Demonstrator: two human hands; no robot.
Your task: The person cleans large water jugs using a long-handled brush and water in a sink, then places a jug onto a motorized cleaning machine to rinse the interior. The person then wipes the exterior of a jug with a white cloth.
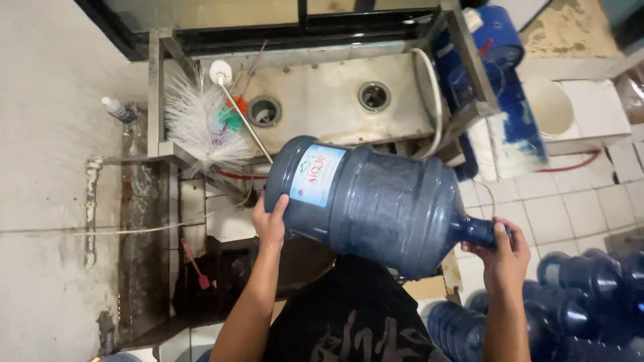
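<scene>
A large dark blue water jug (379, 204) with a pale label on its side lies nearly horizontal in the air in front of the person, its base toward the left and its narrow neck toward the right. The left hand (270, 221) is pressed flat against the lower edge of the base, fingers spread up over the rim beside the label. The right hand (503, 251) is wrapped closed around the neck, at the jug's mouth. Behind the jug stands a stained metal washing surface (322, 100) with two round holes set in its top. A white bristle brush (204, 124) with a long handle leans at its left end. More blue jugs (577, 295) lie crowded on the tiled floor (557, 208) at lower right.
</scene>
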